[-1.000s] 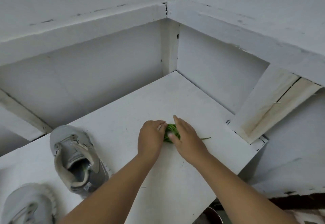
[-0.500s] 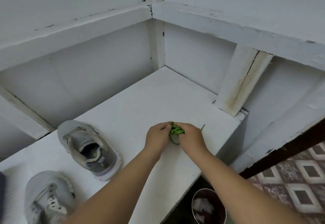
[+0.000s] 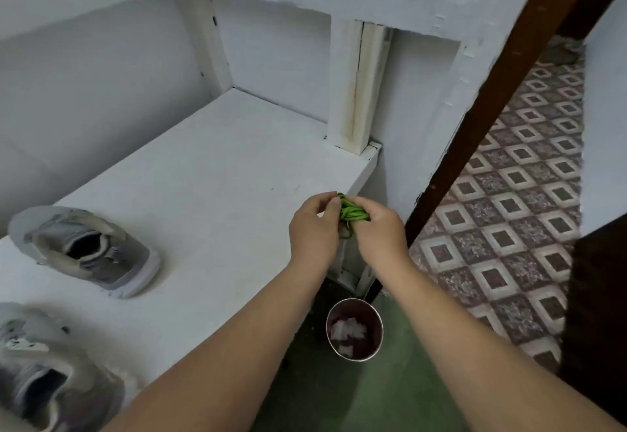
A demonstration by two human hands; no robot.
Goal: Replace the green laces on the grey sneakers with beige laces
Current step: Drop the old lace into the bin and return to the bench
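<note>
A bunched-up bundle of green laces point(image 3: 353, 213) sits between my two hands, lifted just off the white shelf's point(image 3: 210, 187) right front corner. My left hand point(image 3: 315, 228) pinches the bundle from the left with thumb and fingers. From the right, my right hand point(image 3: 380, 228) curls its fingers over it. Two grey sneakers lie on the shelf at the left, neither with laces showing: one point(image 3: 88, 250) further back, the other point(image 3: 51, 374) at the near left edge. No beige laces are in view.
A round bin point(image 3: 354, 329) with white scraps inside stands on the green floor below the shelf's front edge. A white post point(image 3: 353, 88) rises at the shelf's right end. A dark wooden beam point(image 3: 492, 99) slants beside patterned floor tiles point(image 3: 515, 200).
Both hands have lifted the green laces off the shelf and carried them toward its right front corner. The view has swung right and down, revealing the bin and tiled floor.
</note>
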